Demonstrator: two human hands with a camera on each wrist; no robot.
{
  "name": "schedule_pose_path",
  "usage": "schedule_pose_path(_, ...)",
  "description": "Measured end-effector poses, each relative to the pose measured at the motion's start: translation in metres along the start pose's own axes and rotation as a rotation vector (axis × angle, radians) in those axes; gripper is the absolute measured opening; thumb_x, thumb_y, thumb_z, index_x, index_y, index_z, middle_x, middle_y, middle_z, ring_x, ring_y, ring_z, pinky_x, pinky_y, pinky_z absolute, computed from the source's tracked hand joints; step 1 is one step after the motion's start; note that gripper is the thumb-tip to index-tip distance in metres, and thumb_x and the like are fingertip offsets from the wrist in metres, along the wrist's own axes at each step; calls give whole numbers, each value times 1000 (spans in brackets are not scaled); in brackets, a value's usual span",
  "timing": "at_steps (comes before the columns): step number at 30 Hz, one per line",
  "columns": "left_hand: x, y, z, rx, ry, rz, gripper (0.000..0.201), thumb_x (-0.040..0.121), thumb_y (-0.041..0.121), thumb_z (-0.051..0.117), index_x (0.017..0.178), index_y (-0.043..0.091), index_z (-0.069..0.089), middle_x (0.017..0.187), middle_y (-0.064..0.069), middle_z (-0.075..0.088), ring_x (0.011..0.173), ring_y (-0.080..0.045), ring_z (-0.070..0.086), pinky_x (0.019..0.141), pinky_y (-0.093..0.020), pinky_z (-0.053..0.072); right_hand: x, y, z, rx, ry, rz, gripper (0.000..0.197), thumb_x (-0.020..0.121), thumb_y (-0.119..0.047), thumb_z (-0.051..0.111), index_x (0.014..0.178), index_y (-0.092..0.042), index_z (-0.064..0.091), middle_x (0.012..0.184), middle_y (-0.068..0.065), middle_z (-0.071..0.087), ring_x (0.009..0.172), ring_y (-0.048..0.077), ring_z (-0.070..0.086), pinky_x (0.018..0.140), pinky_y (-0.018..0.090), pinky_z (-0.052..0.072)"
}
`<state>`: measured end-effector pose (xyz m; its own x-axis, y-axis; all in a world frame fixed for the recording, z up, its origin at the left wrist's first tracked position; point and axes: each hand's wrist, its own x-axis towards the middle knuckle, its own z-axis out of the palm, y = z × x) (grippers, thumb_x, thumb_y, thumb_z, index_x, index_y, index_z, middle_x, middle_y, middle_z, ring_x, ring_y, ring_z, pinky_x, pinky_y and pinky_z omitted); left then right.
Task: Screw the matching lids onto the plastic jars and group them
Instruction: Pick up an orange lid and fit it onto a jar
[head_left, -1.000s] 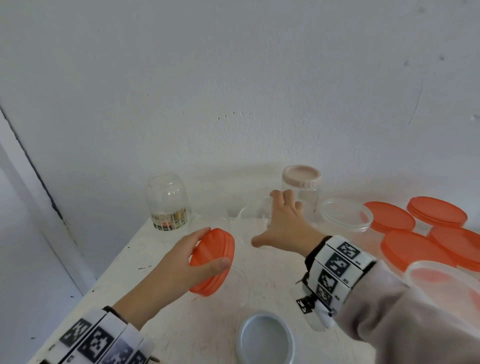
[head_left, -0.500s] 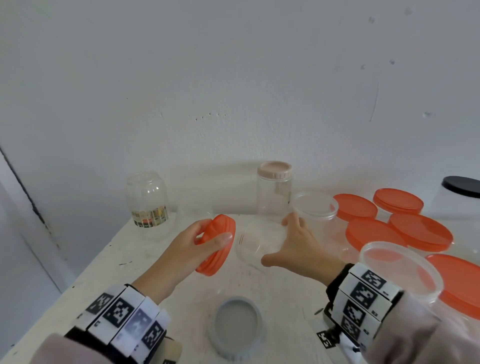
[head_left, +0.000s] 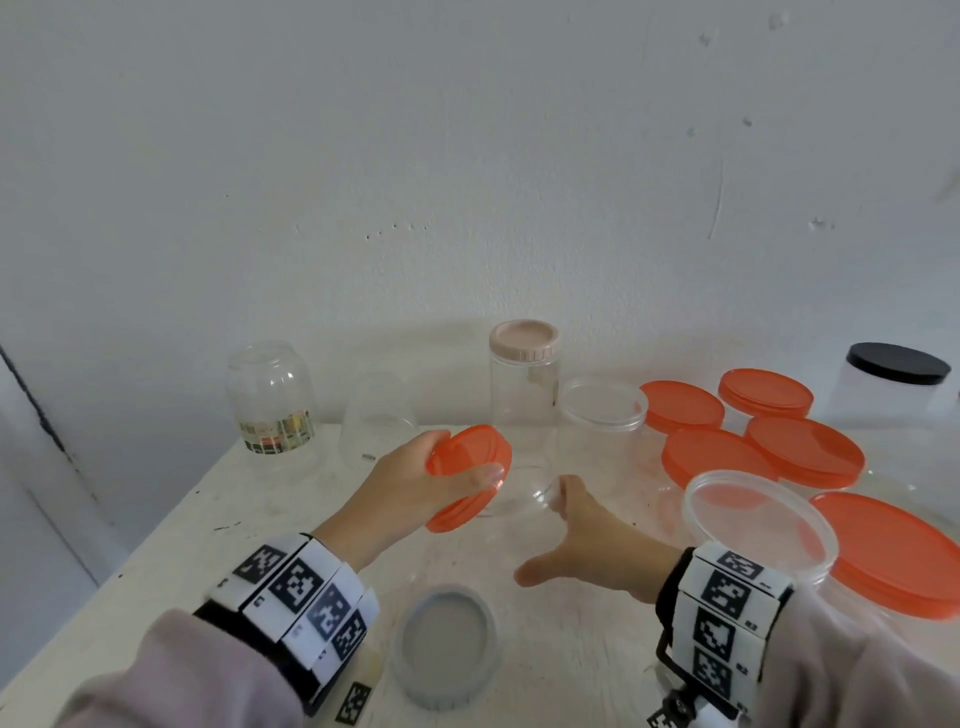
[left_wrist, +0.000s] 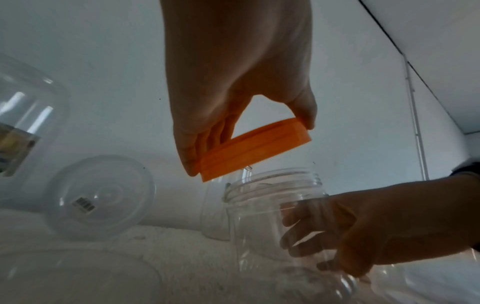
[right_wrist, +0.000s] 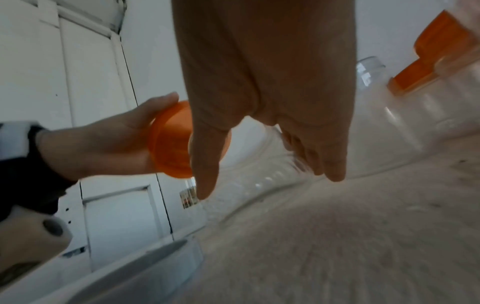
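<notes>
My left hand (head_left: 457, 462) grips a small orange lid (head_left: 470, 475) by its rim, thumb on one side and fingers on the other. In the left wrist view the orange lid (left_wrist: 255, 150) hangs tilted just above the open threaded mouth of a clear plastic jar (left_wrist: 270, 205). My right hand (head_left: 543, 530) is wrapped round that jar's body, fingers (left_wrist: 306, 236) showing through the plastic. In the right wrist view the jar (right_wrist: 262, 164) sits between thumb and fingers, with the lid (right_wrist: 170, 142) to its left.
Several orange-lidded jars (head_left: 805, 452) and two clear-lidded ones (head_left: 602, 402) crowd the right side. A pink-lidded jar (head_left: 524, 340) stands at the back, a black-lidded tub (head_left: 896, 364) far right. Two upturned clear jars (head_left: 270, 400) stand back left, and a grey-lidded jar (head_left: 441, 642) stands in front.
My right hand has drawn the clear jar from the back toward me and stood it upright. My left hand has brought the orange lid rightward over the jar's mouth.
</notes>
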<state>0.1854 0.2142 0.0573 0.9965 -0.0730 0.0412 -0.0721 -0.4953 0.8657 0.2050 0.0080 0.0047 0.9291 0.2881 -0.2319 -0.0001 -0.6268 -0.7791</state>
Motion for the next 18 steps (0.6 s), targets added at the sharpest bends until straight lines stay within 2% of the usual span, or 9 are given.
schedule_pose_path(2,5,3,7,75,-5,23,50,54,77,69,87,49,43,92,31,52,81,15,52,61,-8,39,-2,5,-1,3,-12,4,95,65,-28,88,132,-22,22,120,-10,42,108,8,43,68,11,37)
schedule_pose_path(4,8,4,14,146,-32,45,49,60,72,71,89,47,40,91,32,48,81,13,50,61,-9,37,-3,8,-2,22,-30,1,100,67,-23,87,138,-20,16,116,-12,37,109,8,40,64,8,35)
schedule_pose_path(8,15,3,26,273,-95,96,64,64,67,73,111,42,37,94,33,40,83,12,44,63,-8,33,-3,6,-3,101,-78,-38,97,70,-12,84,141,-22,18,126,-12,35,109,4,39,68,7,37)
schedule_pose_path(10,18,4,31,339,-129,123,78,63,66,73,126,34,40,106,29,40,88,8,44,67,-10,34,-3,8,-3,122,-80,-45,95,70,-11,84,140,-23,21,122,-14,37,103,-2,41,68,7,38)
schedule_pose_path(13,24,7,39,432,-176,140,97,64,65,74,142,24,33,135,12,39,112,-5,42,85,-21,37,-3,9,-3,120,-79,-29,95,70,-14,84,140,-23,21,124,-11,39,99,-4,41,66,8,38)
schedule_pose_path(15,28,9,43,466,-198,144,97,64,64,74,141,22,33,139,8,39,116,-8,40,89,-24,36,-2,9,-3,121,-70,-16,98,70,-16,86,141,-22,19,127,-8,41,105,3,43,70,12,38)
schedule_pose_path(18,32,11,46,511,-221,151,96,65,64,73,141,19,34,142,5,38,120,-9,38,90,-23,32,-1,10,-3,131,-58,-5,103,68,-18,87,144,-20,17,130,-6,42,114,11,42,83,19,38)
